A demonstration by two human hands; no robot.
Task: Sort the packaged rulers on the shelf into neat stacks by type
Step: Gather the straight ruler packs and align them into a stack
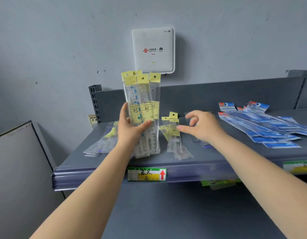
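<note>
My left hand grips a bundle of several clear, yellow-labelled packaged rulers, held upright with its lower end on the grey shelf. My right hand hovers over the shelf's middle with loosely curled fingers and holds nothing. Just left of its fingertips lie a few more yellow-labelled rulers. Another small heap of yellow-labelled rulers lies on the shelf's left end. A fanned pile of blue-packaged rulers covers the right part of the shelf.
A white WiFi router hangs on the grey wall above the shelf. A green and yellow price tag sits on the shelf's front rail. A grey cabinet stands at the left. A slotted shelf upright rises at the back left.
</note>
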